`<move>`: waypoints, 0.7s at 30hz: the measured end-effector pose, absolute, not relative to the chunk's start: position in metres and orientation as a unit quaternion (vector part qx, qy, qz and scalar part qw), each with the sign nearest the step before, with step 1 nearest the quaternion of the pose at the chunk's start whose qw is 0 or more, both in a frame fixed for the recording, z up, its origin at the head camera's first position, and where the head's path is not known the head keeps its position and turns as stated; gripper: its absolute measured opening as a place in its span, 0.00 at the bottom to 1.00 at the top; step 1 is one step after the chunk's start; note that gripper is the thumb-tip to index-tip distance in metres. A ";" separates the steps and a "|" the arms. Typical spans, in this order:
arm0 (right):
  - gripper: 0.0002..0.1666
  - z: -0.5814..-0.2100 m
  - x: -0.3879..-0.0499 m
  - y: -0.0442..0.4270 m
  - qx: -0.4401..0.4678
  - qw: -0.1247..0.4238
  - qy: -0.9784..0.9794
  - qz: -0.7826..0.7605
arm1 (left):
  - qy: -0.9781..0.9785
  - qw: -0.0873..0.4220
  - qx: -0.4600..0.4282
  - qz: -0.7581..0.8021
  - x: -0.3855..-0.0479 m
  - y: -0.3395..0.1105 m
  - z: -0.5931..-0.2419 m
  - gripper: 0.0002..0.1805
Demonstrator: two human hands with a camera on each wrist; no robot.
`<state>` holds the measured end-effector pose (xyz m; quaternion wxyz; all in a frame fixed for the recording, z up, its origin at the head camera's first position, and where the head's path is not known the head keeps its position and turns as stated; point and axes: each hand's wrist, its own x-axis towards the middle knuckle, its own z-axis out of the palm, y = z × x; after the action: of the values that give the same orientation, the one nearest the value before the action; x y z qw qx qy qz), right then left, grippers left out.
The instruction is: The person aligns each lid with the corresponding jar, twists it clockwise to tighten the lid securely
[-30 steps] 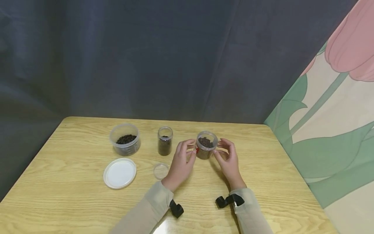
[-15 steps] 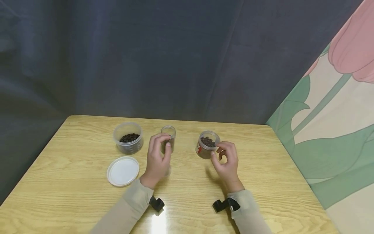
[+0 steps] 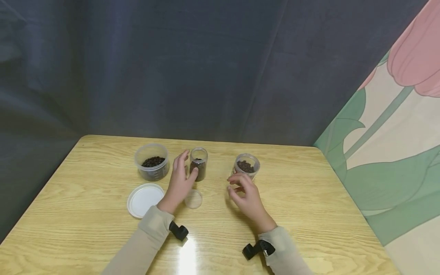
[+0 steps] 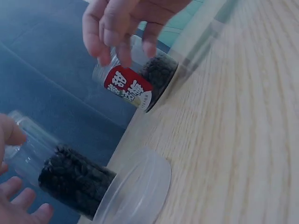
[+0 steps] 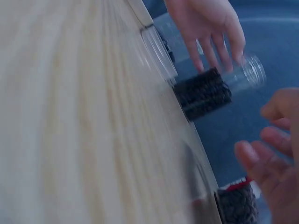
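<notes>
A narrow clear jar [image 3: 200,172], partly filled with small dark pieces, stands uncapped near the table's middle. My left hand [image 3: 180,181] is beside it, thumb in front of the jar and fingers on its left; the fingers look fairly straight, not wrapped round it. In front lies a small clear lid [image 3: 193,199]. To the right, a wider uncapped jar [image 3: 247,165] holds brown pieces; a red label [image 4: 126,84] shows on it in the left wrist view. My right hand [image 3: 248,194] hovers in front of this jar, loosely bent, with nothing in it.
At the left stands a wide translucent tub [image 3: 153,172] with dark pieces inside. A white round lid [image 3: 144,199] lies in front of it, partly behind my left wrist. A dark curtain [image 3: 192,76] hangs behind the wooden table [image 3: 213,236].
My left hand has left the wider jar and moved left to the narrow one. My right hand has come off the wider jar's side and shifted left in front of it.
</notes>
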<state>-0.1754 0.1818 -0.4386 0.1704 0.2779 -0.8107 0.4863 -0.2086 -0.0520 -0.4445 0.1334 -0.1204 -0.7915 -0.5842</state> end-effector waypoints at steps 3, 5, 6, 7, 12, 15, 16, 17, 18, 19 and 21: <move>0.17 -0.454 -0.180 0.177 0.255 0.117 -0.828 0.485 | -0.786 0.099 -0.113 -0.599 -0.210 -0.056 -0.447 0.37; 0.18 -0.459 -0.180 0.172 0.257 0.091 -0.838 0.472 | -0.782 0.082 -0.110 -0.609 -0.212 -0.058 -0.449 0.37; 0.19 -0.460 -0.180 0.169 0.262 0.078 -0.841 0.467 | -0.779 0.075 -0.109 -0.613 -0.213 -0.058 -0.451 0.37; 0.20 -0.461 -0.179 0.166 0.269 0.065 -0.842 0.463 | -0.776 0.069 -0.108 -0.618 -0.214 -0.059 -0.452 0.37; 0.25 -0.465 -0.177 0.154 0.301 0.021 -0.844 0.443 | -0.772 0.071 -0.115 -0.622 -0.214 -0.059 -0.455 0.35; 0.29 -0.466 -0.176 0.148 0.301 0.008 -0.858 0.416 | -0.768 0.076 -0.119 -0.624 -0.214 -0.060 -0.457 0.34; 0.30 -0.466 -0.176 0.146 0.300 0.004 -0.863 0.406 | -0.766 0.078 -0.120 -0.627 -0.214 -0.059 -0.457 0.34; 0.32 -0.466 -0.176 0.144 0.300 0.000 -0.867 0.398 | -0.764 0.080 -0.121 -0.629 -0.214 -0.059 -0.458 0.34; 0.33 -0.465 -0.175 0.142 0.300 -0.004 -0.870 0.391 | -0.762 0.082 -0.122 -0.631 -0.215 -0.059 -0.458 0.33; 0.35 -0.465 -0.175 0.139 0.304 -0.006 -0.872 0.383 | -0.760 0.084 -0.123 -0.633 -0.214 -0.059 -0.459 0.33; 0.37 -0.466 -0.175 0.134 0.311 -0.005 -0.877 0.367 | -0.761 0.087 -0.123 -0.631 -0.213 -0.059 -0.459 0.33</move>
<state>-0.1746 0.1338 -0.4658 -0.0054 0.3113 -0.8765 0.3671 -0.2131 -0.0593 -0.4593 0.0870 -0.1232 -0.7608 -0.6313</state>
